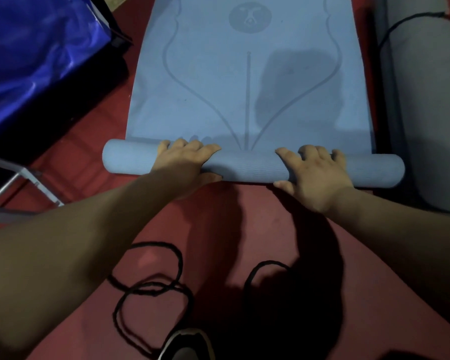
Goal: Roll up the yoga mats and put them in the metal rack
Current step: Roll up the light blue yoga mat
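A light blue yoga mat with printed curved lines lies on the red floor, its near end wound into a roll across the middle of the view. My left hand grips the roll left of centre, fingers curled over its top and thumb under the near side. My right hand grips it right of centre the same way. A grey rolled mat tied with a black cord lies along the right edge. Part of a metal frame shows at the left; whether it is the rack I cannot tell.
A shiny blue bag sits at the upper left. A black cord lies looped on the red floor below my arms. A shoe tip shows at the bottom edge.
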`<act>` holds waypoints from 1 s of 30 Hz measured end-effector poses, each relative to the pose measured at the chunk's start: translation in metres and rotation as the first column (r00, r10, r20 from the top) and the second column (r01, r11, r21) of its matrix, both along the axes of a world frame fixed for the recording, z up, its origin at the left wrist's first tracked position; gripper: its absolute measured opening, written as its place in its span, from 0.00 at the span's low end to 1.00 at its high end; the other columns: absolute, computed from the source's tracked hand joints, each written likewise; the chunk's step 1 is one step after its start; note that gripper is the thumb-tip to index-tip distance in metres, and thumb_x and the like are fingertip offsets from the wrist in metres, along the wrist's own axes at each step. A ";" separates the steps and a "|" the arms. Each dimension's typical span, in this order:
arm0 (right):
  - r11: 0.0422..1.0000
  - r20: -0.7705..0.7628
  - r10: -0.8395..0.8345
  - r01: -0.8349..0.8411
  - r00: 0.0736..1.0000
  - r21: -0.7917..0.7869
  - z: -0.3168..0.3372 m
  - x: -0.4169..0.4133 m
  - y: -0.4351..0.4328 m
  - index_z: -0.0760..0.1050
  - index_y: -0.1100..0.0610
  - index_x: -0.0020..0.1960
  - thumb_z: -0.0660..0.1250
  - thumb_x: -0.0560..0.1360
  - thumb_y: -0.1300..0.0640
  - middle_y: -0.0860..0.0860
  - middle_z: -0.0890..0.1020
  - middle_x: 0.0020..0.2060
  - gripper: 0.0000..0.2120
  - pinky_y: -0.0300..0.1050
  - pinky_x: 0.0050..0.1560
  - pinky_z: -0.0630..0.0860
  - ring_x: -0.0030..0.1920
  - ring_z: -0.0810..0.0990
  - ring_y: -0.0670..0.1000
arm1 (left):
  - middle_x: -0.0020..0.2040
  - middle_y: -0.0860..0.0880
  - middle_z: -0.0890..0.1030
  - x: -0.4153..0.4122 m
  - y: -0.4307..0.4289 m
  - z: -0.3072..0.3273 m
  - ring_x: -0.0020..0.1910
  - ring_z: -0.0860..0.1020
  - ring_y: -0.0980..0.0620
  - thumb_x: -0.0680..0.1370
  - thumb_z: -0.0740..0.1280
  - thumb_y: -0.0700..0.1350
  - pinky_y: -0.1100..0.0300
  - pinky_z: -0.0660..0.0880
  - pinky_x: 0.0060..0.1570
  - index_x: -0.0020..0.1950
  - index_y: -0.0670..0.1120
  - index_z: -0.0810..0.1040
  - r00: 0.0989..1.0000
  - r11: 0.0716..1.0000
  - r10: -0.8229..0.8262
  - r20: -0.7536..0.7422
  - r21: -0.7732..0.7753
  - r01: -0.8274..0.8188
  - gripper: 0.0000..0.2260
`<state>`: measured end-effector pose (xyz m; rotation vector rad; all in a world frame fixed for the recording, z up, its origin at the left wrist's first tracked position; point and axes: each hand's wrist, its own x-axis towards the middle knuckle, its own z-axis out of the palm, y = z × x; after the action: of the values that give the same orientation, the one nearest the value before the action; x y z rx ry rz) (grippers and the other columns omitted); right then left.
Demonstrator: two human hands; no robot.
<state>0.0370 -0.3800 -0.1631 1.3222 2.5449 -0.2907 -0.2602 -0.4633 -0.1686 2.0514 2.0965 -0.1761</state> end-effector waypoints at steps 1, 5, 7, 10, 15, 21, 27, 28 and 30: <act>1.000 0.001 0.004 -0.004 1.000 -0.003 0.001 0.001 0.002 0.55 0.40 0.77 0.55 0.75 0.27 0.55 0.72 0.65 0.34 0.66 0.70 0.60 0.67 0.70 0.59 | 0.65 0.52 0.76 0.000 0.000 0.001 0.63 0.72 0.42 0.74 0.61 0.72 0.42 0.64 0.64 0.75 0.61 0.65 1.000 1.000 0.001 -0.004 -0.010 -0.001 0.32; 0.998 0.018 0.045 -0.044 0.999 -0.053 0.008 0.010 -0.003 0.55 0.38 0.75 0.51 0.74 0.25 0.53 0.74 0.62 0.34 0.62 0.66 0.65 0.63 0.73 0.58 | 0.61 0.52 0.78 0.007 -0.014 0.007 0.60 0.75 0.42 0.72 0.57 0.74 0.45 0.67 0.58 0.74 0.63 0.65 1.000 0.998 -0.026 -0.008 -0.052 0.025 0.33; 0.994 0.037 0.063 -0.059 0.997 -0.088 0.012 0.017 -0.014 0.55 0.38 0.75 0.49 0.73 0.25 0.52 0.74 0.61 0.34 0.60 0.65 0.66 0.63 0.73 0.56 | 0.60 0.52 0.79 0.013 -0.029 0.009 0.58 0.76 0.42 0.71 0.54 0.75 0.46 0.68 0.56 0.73 0.64 0.64 0.999 0.997 -0.032 0.010 -0.075 0.033 0.33; 0.989 0.055 0.087 -0.079 0.995 -0.123 0.016 0.028 -0.037 0.54 0.38 0.75 0.49 0.74 0.25 0.51 0.74 0.62 0.34 0.59 0.64 0.67 0.62 0.73 0.55 | 0.60 0.52 0.79 0.024 -0.057 0.009 0.57 0.77 0.43 0.72 0.52 0.75 0.47 0.68 0.55 0.75 0.63 0.63 0.998 0.994 -0.065 -0.006 -0.094 0.065 0.33; 0.970 0.073 0.118 -0.099 0.990 -0.223 0.025 0.043 -0.071 0.52 0.35 0.76 0.49 0.74 0.24 0.48 0.73 0.61 0.33 0.56 0.62 0.68 0.62 0.73 0.54 | 0.68 0.53 0.77 0.038 -0.096 0.015 0.64 0.76 0.44 0.70 0.47 0.78 0.46 0.69 0.62 0.76 0.64 0.62 0.999 0.975 -0.037 0.022 -0.218 0.041 0.38; 0.944 0.075 0.148 -0.119 0.986 -0.309 0.032 0.055 -0.104 0.49 0.34 0.77 0.47 0.72 0.23 0.47 0.73 0.63 0.36 0.56 0.64 0.67 0.64 0.73 0.53 | 0.68 0.51 0.77 0.051 -0.137 0.023 0.64 0.75 0.44 0.70 0.46 0.78 0.46 0.69 0.63 0.75 0.59 0.64 0.997 0.961 -0.028 0.078 -0.272 0.049 0.40; 0.901 0.064 0.218 -0.175 0.974 -0.398 0.039 0.063 -0.121 0.47 0.32 0.76 0.47 0.73 0.24 0.44 0.71 0.65 0.34 0.55 0.63 0.68 0.64 0.72 0.50 | 0.68 0.49 0.76 0.058 -0.167 0.027 0.64 0.75 0.44 0.69 0.45 0.78 0.45 0.71 0.63 0.73 0.60 0.61 0.989 0.925 -0.016 0.144 -0.374 0.070 0.38; 0.893 0.064 0.225 -0.180 0.972 -0.412 0.039 0.063 -0.124 0.47 0.32 0.77 0.48 0.73 0.24 0.43 0.71 0.65 0.34 0.54 0.63 0.68 0.64 0.72 0.50 | 0.68 0.49 0.76 0.060 -0.171 0.027 0.64 0.75 0.44 0.69 0.45 0.78 0.45 0.71 0.63 0.73 0.60 0.61 0.989 0.922 -0.014 0.149 -0.381 0.071 0.38; 0.894 0.069 0.224 -0.177 0.972 -0.412 0.035 0.065 -0.130 0.47 0.32 0.78 0.49 0.74 0.24 0.43 0.70 0.66 0.35 0.55 0.64 0.67 0.65 0.71 0.50 | 0.68 0.50 0.76 0.062 -0.177 0.027 0.65 0.75 0.44 0.69 0.44 0.79 0.46 0.71 0.63 0.73 0.60 0.61 0.988 0.922 -0.010 0.152 -0.382 0.068 0.39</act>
<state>0.1024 -0.5098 -0.1280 0.8869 2.3313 -0.6384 -0.1977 -0.6406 -0.1418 1.8101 1.7660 -0.3976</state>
